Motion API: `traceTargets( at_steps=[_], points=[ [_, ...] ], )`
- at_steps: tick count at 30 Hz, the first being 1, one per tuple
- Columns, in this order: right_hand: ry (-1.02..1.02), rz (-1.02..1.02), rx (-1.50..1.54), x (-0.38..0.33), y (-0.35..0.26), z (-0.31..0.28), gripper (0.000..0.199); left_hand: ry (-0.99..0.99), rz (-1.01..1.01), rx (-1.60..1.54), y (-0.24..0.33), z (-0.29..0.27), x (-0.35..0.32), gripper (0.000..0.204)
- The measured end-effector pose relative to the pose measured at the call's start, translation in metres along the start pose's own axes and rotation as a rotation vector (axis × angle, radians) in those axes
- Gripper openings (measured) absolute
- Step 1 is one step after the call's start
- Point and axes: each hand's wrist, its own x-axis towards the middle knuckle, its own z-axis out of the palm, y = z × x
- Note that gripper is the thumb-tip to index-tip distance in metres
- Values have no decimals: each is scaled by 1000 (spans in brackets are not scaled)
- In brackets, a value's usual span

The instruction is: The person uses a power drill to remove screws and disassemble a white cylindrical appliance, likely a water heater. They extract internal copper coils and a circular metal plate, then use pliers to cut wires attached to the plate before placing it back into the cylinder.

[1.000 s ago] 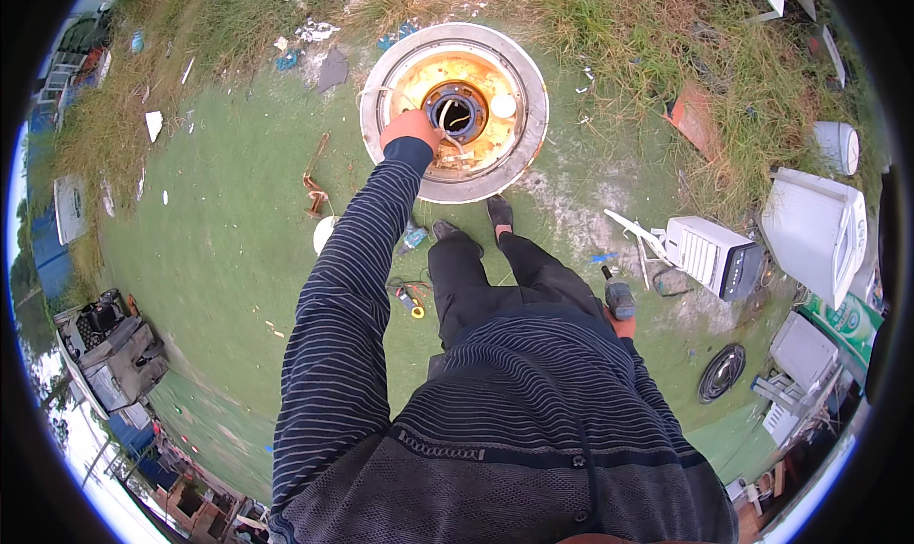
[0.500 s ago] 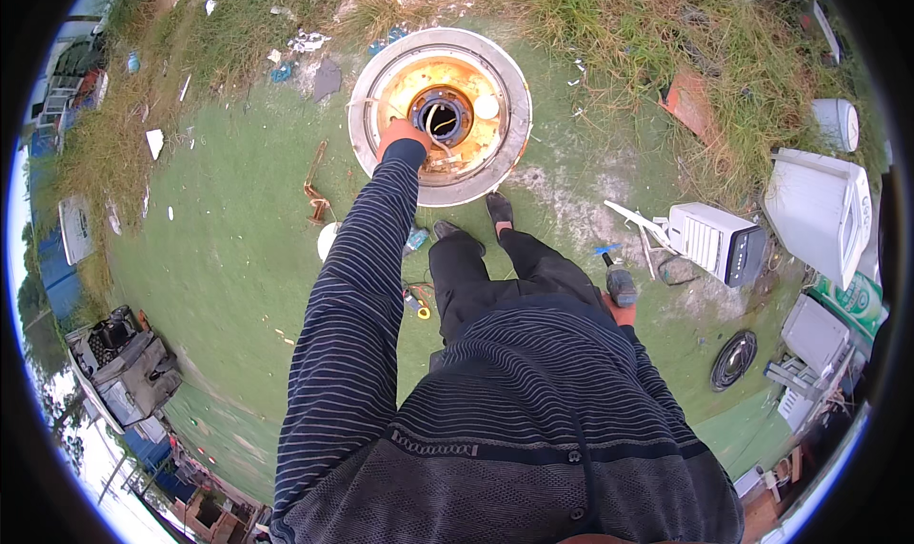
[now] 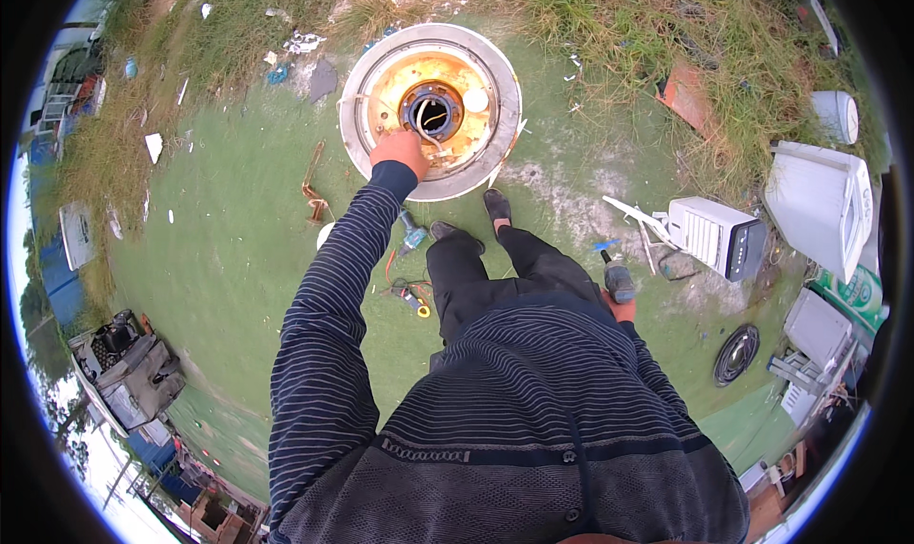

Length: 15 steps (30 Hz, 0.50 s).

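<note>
In front of my feet is a round metal vessel with a pale grey rim and a rusty orange inside. At its middle, a dark bolted flange surrounds a hole, and a pale cable runs out of it. My left hand is over the near left part of the vessel, with its fingers curled. The back of the hand hides what they hold, if anything. Down at my right side, my right hand grips a dark cordless drill with a blue part at its far end.
A teal cordless drill and a clamp meter with leads lie left of my legs. Further left is a rusty bent metal piece. On the right are a white appliance, a white bin and a coiled black hose.
My left hand has drawn back toward me, away from the flange, baring more of the flange and the teal drill. My right hand still holds its drill at my side.
</note>
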Motion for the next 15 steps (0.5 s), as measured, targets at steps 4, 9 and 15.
traceTargets(
  at_steps=[4,9,15],
  points=[
    [-40,-11,62,3,-12,4,76,-3,32,32,3,5,2,18],
    [9,-62,56,9,-23,-5,75,-3,56,-2,-1,1,2,18],
    [-64,-26,27,5,-48,-10,75,61,202,24,-21,17,3,18]
  ],
)
